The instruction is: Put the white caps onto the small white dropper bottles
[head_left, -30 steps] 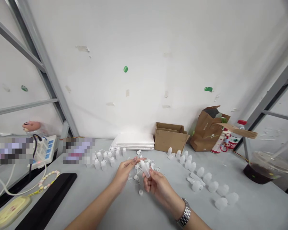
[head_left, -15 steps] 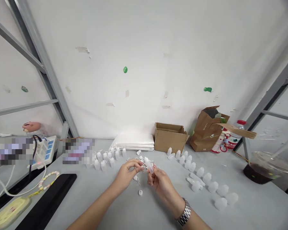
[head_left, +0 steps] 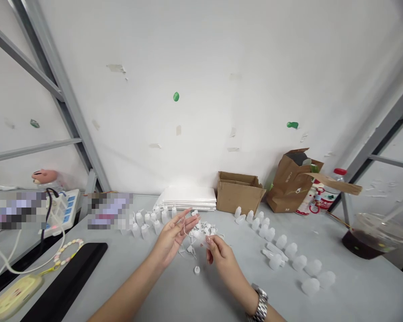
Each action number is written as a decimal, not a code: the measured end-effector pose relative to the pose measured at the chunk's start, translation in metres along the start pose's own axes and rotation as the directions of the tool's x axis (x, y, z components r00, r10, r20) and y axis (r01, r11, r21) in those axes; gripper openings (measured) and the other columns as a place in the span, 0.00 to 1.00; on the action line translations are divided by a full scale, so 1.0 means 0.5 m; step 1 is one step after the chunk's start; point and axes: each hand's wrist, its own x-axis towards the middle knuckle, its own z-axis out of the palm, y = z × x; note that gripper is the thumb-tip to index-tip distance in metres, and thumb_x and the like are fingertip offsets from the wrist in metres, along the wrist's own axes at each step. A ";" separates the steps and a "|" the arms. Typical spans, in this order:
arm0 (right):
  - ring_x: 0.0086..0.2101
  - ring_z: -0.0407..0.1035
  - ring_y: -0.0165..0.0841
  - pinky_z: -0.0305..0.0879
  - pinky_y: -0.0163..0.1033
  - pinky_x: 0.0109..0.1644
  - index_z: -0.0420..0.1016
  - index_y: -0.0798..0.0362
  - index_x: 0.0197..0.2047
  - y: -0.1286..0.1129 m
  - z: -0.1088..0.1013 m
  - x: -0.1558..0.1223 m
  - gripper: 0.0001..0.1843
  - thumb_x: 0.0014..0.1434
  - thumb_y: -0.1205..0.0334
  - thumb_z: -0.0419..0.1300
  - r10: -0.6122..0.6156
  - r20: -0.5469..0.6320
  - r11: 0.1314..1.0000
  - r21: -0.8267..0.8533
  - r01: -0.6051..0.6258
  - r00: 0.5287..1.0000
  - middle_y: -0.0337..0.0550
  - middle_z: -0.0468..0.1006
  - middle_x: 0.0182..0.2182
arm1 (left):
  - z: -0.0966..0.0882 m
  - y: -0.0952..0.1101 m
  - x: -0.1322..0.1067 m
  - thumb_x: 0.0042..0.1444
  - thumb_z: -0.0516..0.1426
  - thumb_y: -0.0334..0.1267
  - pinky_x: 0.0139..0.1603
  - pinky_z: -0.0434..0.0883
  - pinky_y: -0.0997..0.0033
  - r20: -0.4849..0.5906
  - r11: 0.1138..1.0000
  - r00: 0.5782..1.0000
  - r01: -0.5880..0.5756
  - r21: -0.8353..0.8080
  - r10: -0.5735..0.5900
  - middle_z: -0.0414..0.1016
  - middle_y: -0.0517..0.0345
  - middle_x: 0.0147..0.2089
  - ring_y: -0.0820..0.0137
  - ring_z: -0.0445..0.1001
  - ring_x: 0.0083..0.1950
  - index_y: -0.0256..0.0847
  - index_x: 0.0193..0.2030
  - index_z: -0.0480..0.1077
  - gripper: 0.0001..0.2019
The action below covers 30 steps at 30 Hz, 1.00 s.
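Observation:
My right hand is closed in a pinch on a small translucent plastic squeeze bottle, which lies tilted toward my other hand and is partly blurred. To its left, my left hand has its fingers stretched out; a thin white strap shows by its fingers, and I cannot tell whether it is held. Behind and between the hands spreads a pile of small white caps with straps. One loose white cap sits on the table nearer to me.
Capped bottles stand in a group at left. Uncapped bottles run in rows at right, a few lying down. A cardboard box, white stack and paper bag line the wall. A drink cup stands far right.
My left hand has opened, its fingers moving off the bottle and stretching upward. My right hand keeps the bottle, which has tipped over to the left.

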 end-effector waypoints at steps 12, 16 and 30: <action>0.23 0.60 0.29 0.56 0.34 0.30 0.62 0.52 0.28 -0.008 0.001 -0.006 0.17 0.60 0.49 0.44 -0.001 0.011 0.997 -0.072 0.002 1.000 0.34 0.63 0.18 | -0.001 -0.010 -0.002 0.54 0.54 0.35 0.46 0.63 0.70 0.094 0.998 0.994 0.043 0.035 -0.046 0.73 0.45 0.50 0.61 0.66 0.55 0.35 0.49 0.68 0.15; 0.23 0.60 0.29 0.56 0.34 0.30 0.61 0.52 0.28 -0.008 0.001 -0.009 0.18 0.60 0.49 0.44 -0.003 0.002 0.997 -0.076 0.003 1.000 0.34 0.63 0.18 | -0.002 -0.010 -0.005 0.55 0.54 0.35 0.47 0.62 0.69 0.107 0.998 0.993 0.050 0.027 -0.052 0.73 0.45 0.50 0.62 0.67 0.55 0.35 0.48 0.69 0.15; 0.22 0.61 0.30 0.56 0.34 0.31 0.62 0.52 0.27 -0.025 -0.007 -0.013 0.18 0.60 0.49 0.45 -0.038 0.008 0.978 -0.203 0.039 0.999 0.33 0.64 0.17 | 0.001 -0.002 -0.006 0.53 0.55 0.40 0.50 0.60 0.67 0.110 0.984 0.994 0.006 0.180 -0.026 0.77 0.45 0.42 0.59 0.67 0.54 0.35 0.46 0.70 0.16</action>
